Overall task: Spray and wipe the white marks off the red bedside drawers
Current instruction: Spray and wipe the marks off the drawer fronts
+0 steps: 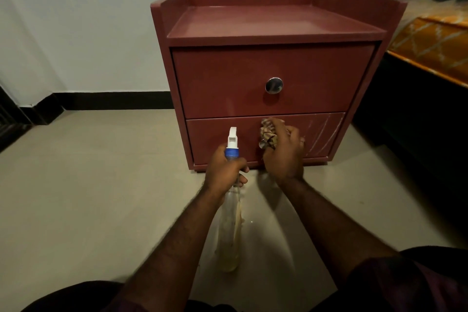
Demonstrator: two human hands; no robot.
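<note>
The red bedside drawers (268, 63) stand on the floor in front of me, with two drawer fronts. White scratchy marks (320, 134) cover the right part of the lower drawer front (212, 139). My right hand (283, 152) presses a crumpled patterned cloth (268, 134) against the middle of that lower drawer, over its knob. My left hand (224, 170) grips the neck of a clear spray bottle (229, 225) with a white nozzle (233, 137) and blue collar, its nozzle pointing at the lower drawer.
The upper drawer carries a round metal knob (274, 85). A bed with an orange patterned cover (430, 40) stands close on the right. A white wall with black skirting (114, 100) runs behind. Beige floor tiles (88, 185) stretch to the left.
</note>
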